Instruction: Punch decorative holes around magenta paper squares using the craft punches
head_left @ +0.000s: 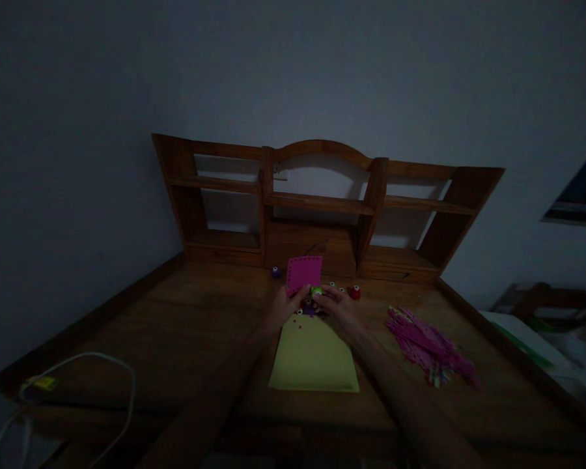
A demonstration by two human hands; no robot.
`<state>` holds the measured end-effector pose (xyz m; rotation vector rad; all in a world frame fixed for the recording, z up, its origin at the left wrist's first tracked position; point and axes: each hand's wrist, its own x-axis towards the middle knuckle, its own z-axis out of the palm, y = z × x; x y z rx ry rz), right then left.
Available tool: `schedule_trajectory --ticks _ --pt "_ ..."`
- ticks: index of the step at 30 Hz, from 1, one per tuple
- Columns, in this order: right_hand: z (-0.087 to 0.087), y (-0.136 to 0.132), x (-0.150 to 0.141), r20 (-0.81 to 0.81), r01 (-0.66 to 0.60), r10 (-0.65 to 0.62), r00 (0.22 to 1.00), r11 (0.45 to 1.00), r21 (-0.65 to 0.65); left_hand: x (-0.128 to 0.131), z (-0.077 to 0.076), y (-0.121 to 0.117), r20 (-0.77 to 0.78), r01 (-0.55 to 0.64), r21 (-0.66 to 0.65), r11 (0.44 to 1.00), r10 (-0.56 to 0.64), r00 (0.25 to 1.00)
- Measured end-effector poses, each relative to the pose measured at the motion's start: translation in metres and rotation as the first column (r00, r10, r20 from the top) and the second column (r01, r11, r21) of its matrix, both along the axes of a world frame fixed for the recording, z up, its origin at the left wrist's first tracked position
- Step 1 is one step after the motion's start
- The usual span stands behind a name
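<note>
The left hand (pixel 279 309) pinches the lower edge of a pink sheet (pixel 304 272), which stands up above the bench (pixel 209 326) with small holes along its border. The right hand (pixel 340 311) grips a green punch (pixel 316 291) at the sheet's lower right corner; whether the paper sits in its slot is too dark to tell. If the sheet slips or tilts, a hole could land crooked or tear through the edge. Under the hands lies yellow paper (pixel 315 361), dotted with pink bits (pixel 300 327) that a sweeping wrist could scatter. A red punch (pixel 355 292) stands beyond the right hand, a purple punch (pixel 275 271) near the back edge, and pink strips (pixel 427 345) lie heaped toward the right edge.
</note>
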<state>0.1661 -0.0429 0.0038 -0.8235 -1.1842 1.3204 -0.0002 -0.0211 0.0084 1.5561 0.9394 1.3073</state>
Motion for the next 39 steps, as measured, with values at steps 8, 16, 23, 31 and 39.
schedule_trajectory --ticks 8,16,23,31,39 --pt "-0.0005 0.0021 0.0004 -0.1 -0.056 0.052 0.994 0.998 -0.037 0.0003 -0.003 0.002 -0.028 0.022 0.022 1.0 -0.021 0.999" --pt "-0.0034 0.0046 0.0008 -0.183 -0.103 0.092 0.979 0.993 -0.053 0.0008 -0.0044 0.0025 -0.057 0.058 0.024 0.998 -0.057 0.997" --pt "-0.0011 0.0021 0.0012 -0.214 -0.119 0.101 0.972 0.99 -0.073 0.0027 -0.0079 0.0053 -0.072 0.082 0.016 0.997 -0.08 0.994" --pt "-0.0069 0.0058 0.0022 -0.198 -0.126 0.113 0.974 0.991 -0.054 0.0011 -0.0073 0.0038 -0.152 0.093 0.036 0.995 -0.086 0.985" --pt "-0.0039 0.0058 0.0021 -0.181 -0.13 0.12 0.976 0.99 -0.047 0.0016 -0.0086 0.0047 -0.139 0.112 0.004 0.994 -0.111 0.984"
